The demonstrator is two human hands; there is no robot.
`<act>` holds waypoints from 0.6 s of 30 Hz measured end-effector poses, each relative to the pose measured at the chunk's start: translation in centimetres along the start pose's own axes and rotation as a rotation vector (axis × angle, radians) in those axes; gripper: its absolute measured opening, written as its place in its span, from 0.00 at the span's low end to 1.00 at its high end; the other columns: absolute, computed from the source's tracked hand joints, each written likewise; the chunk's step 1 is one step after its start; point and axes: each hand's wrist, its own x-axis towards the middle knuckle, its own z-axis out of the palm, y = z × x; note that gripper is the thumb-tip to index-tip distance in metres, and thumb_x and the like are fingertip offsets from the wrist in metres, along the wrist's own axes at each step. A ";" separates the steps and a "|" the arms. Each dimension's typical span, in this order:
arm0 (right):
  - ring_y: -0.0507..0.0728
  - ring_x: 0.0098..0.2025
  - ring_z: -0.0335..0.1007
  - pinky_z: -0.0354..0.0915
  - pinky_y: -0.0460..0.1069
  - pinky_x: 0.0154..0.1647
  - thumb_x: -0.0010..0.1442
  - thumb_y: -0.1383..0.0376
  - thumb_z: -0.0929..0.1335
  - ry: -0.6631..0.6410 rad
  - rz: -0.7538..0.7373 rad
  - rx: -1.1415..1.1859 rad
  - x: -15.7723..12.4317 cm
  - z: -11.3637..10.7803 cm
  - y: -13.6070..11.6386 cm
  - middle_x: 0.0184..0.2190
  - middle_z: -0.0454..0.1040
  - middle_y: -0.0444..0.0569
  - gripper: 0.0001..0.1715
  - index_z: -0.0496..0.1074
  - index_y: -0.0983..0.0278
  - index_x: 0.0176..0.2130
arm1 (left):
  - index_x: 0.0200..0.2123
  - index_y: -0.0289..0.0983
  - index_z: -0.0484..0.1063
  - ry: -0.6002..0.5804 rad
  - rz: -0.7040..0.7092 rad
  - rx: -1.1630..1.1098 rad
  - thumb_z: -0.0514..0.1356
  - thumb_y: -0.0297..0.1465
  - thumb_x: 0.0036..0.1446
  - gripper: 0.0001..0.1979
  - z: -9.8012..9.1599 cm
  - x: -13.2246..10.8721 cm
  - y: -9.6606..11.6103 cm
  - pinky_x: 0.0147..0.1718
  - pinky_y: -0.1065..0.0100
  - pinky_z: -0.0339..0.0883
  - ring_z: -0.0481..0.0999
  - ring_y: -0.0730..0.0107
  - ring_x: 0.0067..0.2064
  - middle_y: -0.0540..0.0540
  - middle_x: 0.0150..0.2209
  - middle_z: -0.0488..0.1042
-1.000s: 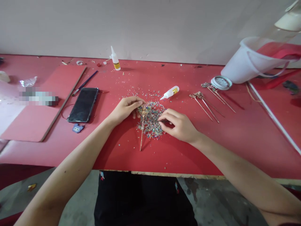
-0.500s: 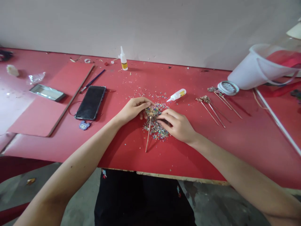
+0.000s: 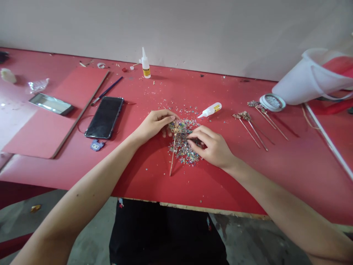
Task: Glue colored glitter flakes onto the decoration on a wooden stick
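A gold hair stick with an ornate head lies on the red table, its head resting in a heap of small coloured chips. My left hand pinches the stick's ornate head from the left, fingers closed on it. My right hand rests on the heap just right of the head, thumb and forefinger pinched together on a thin dark tool or piece that I cannot make out.
A glue bottle lies beyond the heap, another stands by the wall. A black phone, a blue pen, a red board and a metal tin lie left. Several finished hair sticks, a round tin and a tipped white bucket lie right.
The view has shifted a little, so everything sits slightly further right and lower. My right hand's pinch stays beside the stick's head; my left hand keeps its hold.
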 end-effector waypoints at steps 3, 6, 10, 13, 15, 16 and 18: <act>0.52 0.34 0.70 0.65 0.47 0.34 0.65 0.65 0.64 -0.015 -0.016 -0.021 0.2 0.2 0.0 0.37 0.72 0.49 0.08 0.72 0.64 0.41 | 0.38 0.31 0.72 0.033 -0.011 0.006 0.56 0.28 0.64 0.07 -0.2 0.0 0.1 0.18 0.80 0.64 0.73 0.80 0.20 0.50 0.24 0.72; 0.52 0.35 0.71 0.66 0.47 0.36 0.64 0.66 0.64 -0.035 -0.024 -0.035 0.2 0.1 0.2 0.37 0.72 0.49 0.08 0.72 0.64 0.40 | 0.37 0.32 0.72 0.051 -0.027 0.008 0.56 0.27 0.63 0.06 -0.3 0.0 0.3 0.17 0.80 0.64 0.72 0.80 0.20 0.51 0.23 0.71; 0.52 0.34 0.70 0.65 0.47 0.33 0.63 0.66 0.64 -0.010 -0.003 -0.031 -0.1 -0.2 0.2 0.37 0.73 0.48 0.07 0.72 0.64 0.39 | 0.37 0.32 0.72 0.059 -0.031 0.013 0.55 0.27 0.63 0.06 -0.2 -0.1 0.4 0.17 0.80 0.64 0.72 0.81 0.20 0.51 0.23 0.71; 0.52 0.35 0.70 0.65 0.47 0.34 0.64 0.66 0.64 0.010 -0.011 -0.025 -0.1 -0.3 0.2 0.37 0.73 0.49 0.07 0.72 0.64 0.40 | 0.37 0.31 0.72 0.058 -0.033 0.014 0.55 0.26 0.63 0.07 -0.2 0.0 0.4 0.17 0.80 0.64 0.72 0.81 0.20 0.50 0.23 0.71; 0.52 0.35 0.70 0.65 0.47 0.35 0.64 0.66 0.63 0.003 -0.021 -0.033 -0.1 -0.3 0.2 0.37 0.73 0.49 0.08 0.72 0.64 0.40 | 0.37 0.31 0.72 0.057 -0.037 0.020 0.55 0.27 0.63 0.07 -0.2 0.0 0.4 0.17 0.80 0.63 0.72 0.81 0.19 0.50 0.23 0.71; 0.52 0.35 0.70 0.65 0.47 0.35 0.64 0.66 0.64 -0.008 -0.025 -0.037 -0.1 -0.2 0.2 0.37 0.73 0.49 0.08 0.72 0.64 0.41 | 0.37 0.31 0.72 0.057 -0.037 0.023 0.55 0.27 0.63 0.07 -0.2 0.0 0.4 0.17 0.80 0.63 0.72 0.81 0.20 0.50 0.23 0.71; 0.52 0.34 0.70 0.65 0.47 0.34 0.63 0.66 0.64 -0.028 -0.020 -0.038 -0.1 -0.2 0.3 0.37 0.73 0.49 0.07 0.72 0.64 0.40 | 0.38 0.31 0.72 0.058 -0.035 0.026 0.55 0.27 0.63 0.07 -0.2 0.0 0.4 0.17 0.80 0.63 0.72 0.81 0.20 0.50 0.23 0.71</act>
